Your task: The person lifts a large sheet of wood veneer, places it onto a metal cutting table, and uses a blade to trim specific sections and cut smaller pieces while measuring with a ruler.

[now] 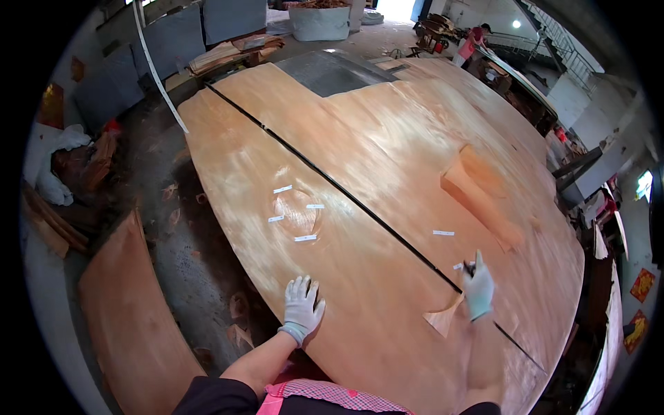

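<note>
Tan wood veneer point(377, 297) spreads either side of the long, thin black strip point(332, 182). Left of it, the white-gloved left hand point(302, 306), fingers parted, empty, should press evenly; beside it, the white-gloved right hand point(478, 287) curls round a blurred dark object point(469, 268).

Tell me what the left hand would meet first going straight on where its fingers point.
The left hand would likely meet the nearest white tape strip, by the round patch, though exact heading is unclear.
</note>
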The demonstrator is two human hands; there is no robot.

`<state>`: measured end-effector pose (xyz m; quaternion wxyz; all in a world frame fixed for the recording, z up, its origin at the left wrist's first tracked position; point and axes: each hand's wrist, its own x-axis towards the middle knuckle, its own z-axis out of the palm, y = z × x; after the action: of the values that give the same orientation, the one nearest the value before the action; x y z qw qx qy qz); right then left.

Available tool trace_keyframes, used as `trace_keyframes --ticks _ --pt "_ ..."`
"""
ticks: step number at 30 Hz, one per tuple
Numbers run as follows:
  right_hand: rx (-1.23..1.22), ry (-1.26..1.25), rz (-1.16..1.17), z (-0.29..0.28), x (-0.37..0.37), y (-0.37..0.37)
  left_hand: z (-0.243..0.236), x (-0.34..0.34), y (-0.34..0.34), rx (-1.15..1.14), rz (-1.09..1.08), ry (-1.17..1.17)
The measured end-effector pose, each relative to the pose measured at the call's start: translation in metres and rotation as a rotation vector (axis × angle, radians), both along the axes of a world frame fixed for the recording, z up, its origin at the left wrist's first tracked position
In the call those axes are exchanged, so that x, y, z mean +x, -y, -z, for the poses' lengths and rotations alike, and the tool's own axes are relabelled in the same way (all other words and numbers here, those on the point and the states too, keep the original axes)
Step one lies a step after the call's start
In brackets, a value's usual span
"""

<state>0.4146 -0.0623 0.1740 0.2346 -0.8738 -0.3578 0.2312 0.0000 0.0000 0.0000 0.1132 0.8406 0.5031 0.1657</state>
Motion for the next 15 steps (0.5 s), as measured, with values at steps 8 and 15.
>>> trace_keyframes --ticks 8,15 --pt "-0.118 0.427 0.301 0.134 -0.083 0.099 0.0 -0.004 -0.01 -0.029 0.024 0.173" --pt "0.578 0.133 0.125 0.112 -0.188 0.005 -0.036 -0.147 -0.036 -0.141 0.237 0.485"
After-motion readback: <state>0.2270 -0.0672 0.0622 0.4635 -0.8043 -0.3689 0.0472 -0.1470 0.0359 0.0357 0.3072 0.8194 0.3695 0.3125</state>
